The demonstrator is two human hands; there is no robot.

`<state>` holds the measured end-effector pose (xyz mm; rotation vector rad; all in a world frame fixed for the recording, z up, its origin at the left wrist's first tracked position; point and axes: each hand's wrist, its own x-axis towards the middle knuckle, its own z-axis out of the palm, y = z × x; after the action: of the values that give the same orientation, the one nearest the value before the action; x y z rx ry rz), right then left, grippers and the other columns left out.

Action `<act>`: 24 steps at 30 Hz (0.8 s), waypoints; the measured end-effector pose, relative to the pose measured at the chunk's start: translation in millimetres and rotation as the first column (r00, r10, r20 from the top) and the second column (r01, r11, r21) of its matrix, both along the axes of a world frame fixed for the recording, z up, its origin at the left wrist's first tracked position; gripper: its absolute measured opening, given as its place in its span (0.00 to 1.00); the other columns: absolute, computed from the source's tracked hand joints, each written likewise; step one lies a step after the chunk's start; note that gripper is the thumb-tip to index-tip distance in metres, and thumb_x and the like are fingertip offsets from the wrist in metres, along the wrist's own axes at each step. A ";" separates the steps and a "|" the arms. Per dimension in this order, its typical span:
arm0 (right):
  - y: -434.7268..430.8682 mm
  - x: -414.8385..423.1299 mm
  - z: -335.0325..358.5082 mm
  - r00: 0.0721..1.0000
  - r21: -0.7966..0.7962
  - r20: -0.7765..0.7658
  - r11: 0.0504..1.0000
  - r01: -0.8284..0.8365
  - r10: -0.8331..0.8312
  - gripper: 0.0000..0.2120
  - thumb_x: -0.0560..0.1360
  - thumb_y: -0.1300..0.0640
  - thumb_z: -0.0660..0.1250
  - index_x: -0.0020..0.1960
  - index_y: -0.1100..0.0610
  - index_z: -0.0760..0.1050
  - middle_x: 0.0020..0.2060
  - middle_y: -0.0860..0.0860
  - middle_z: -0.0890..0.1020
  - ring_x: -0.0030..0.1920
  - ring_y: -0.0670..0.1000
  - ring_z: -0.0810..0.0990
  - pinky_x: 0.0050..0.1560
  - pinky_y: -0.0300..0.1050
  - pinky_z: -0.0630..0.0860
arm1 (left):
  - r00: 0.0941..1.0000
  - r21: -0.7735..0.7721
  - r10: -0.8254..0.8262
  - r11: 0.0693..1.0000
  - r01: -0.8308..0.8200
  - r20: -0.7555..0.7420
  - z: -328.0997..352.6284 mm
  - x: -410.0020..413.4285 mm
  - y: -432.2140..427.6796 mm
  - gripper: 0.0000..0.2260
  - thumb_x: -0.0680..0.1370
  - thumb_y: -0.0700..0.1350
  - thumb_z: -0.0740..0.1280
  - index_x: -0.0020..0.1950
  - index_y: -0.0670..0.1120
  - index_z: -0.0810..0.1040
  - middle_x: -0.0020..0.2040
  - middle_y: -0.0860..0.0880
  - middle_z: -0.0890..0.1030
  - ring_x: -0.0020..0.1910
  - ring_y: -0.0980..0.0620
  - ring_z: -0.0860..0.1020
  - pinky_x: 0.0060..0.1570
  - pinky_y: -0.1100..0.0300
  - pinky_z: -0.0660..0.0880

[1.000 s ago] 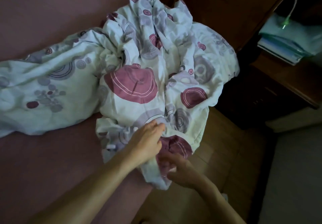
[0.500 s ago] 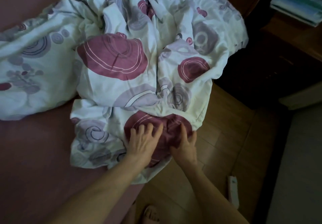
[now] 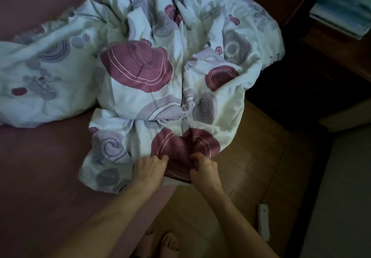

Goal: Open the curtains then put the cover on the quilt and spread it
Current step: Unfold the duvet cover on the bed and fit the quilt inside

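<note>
Both hands, left hand [image 3: 149,166] and right hand [image 3: 203,168], bunch the cover [image 3: 176,151] in curled fingers at the bed [image 3: 44,173] edge.

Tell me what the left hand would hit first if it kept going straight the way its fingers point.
Probably the quilt cover itself: the left hand already grips its near edge, fingers aimed at the bunched folds ahead. Depth is unclear.
</note>
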<state>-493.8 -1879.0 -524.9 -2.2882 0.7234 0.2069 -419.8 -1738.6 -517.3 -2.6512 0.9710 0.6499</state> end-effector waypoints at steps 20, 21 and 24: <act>216.0 63.6 65.6 0.896 -0.022 0.372 0.968 -0.251 0.241 0.22 0.75 0.61 0.62 0.69 0.55 0.68 0.58 0.56 0.72 0.50 0.56 0.75 0.48 0.49 0.74 | 0.854 -0.745 0.483 0.494 -0.448 -0.192 36.6 60.8 163.2 0.05 0.72 0.36 0.67 0.47 0.41 0.77 0.43 0.44 0.79 0.44 0.45 0.78 0.46 0.53 0.71; 232.2 75.5 59.4 0.912 0.003 0.320 0.962 -0.272 0.257 0.25 0.75 0.61 0.61 0.71 0.53 0.64 0.61 0.56 0.70 0.52 0.58 0.76 0.49 0.53 0.75 | 0.849 -0.718 0.499 0.526 -0.457 -0.174 30.6 70.7 180.2 0.05 0.73 0.36 0.67 0.49 0.41 0.77 0.45 0.43 0.80 0.46 0.44 0.77 0.47 0.53 0.71; 239.3 95.6 31.2 0.959 -0.002 0.040 0.960 -0.281 0.281 0.38 0.74 0.52 0.67 0.77 0.47 0.49 0.75 0.58 0.52 0.70 0.62 0.64 0.65 0.56 0.70 | 0.870 -0.640 0.470 0.623 -0.449 -0.152 16.8 96.8 209.0 0.16 0.71 0.31 0.63 0.58 0.40 0.76 0.56 0.42 0.76 0.56 0.42 0.75 0.56 0.53 0.68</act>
<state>-398.2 -1639.7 -493.7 -2.3790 0.3735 0.2924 -323.0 -1529.6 -500.5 -3.6080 0.5498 0.3852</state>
